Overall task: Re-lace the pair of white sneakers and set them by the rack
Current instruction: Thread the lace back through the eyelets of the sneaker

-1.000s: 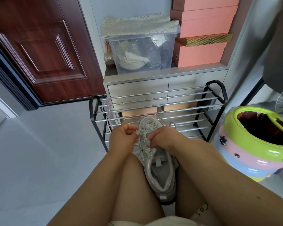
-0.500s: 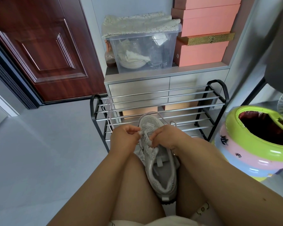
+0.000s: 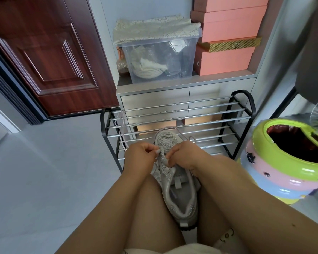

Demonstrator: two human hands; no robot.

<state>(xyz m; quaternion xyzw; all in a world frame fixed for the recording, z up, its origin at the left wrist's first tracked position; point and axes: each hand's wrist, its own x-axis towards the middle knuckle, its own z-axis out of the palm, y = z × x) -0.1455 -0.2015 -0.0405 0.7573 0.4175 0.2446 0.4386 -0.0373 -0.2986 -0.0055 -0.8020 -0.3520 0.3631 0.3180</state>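
A red-brown wooden door [image 3: 44,52] fills the upper left of the entryway, beside a grey cabinet [image 3: 154,99] whose top carries a clear plastic storage bin [image 3: 160,59] draped with a lace cloth [image 3: 154,28] at its left end and a stack of salmon-pink boxes [image 3: 228,33] at its right end, a thin gold box [image 3: 231,44] sandwiched among them. In front of the cabinet stands a black-framed shoe rack [image 3: 209,114] with chrome rails. A brightly banded bin [image 3: 286,162], green over pink over blue, sits on the grey floor [image 3: 44,180] just beyond the rack's right end.

A seated person's bare knees frame a white sneaker [image 3: 178,189], which rests between the legs with its toe pointing toward the rack's front edge and its heel toward the camera. A pale shoelace [image 3: 123,132] loops up from the shoe and hangs over the rails near the rack's left end, while another loop arcs around the toe.

The left hand [image 3: 140,156] is curled with thumb and fingertips pinching the lace just left of the eyelets. The right hand [image 3: 185,154] is curled at the right side of the shoe's upper, its fingers pressed on the lacing area; whether they clasp the lace or only the upper cannot be told. The two hands sit close together over the eyelets, not quite touching.
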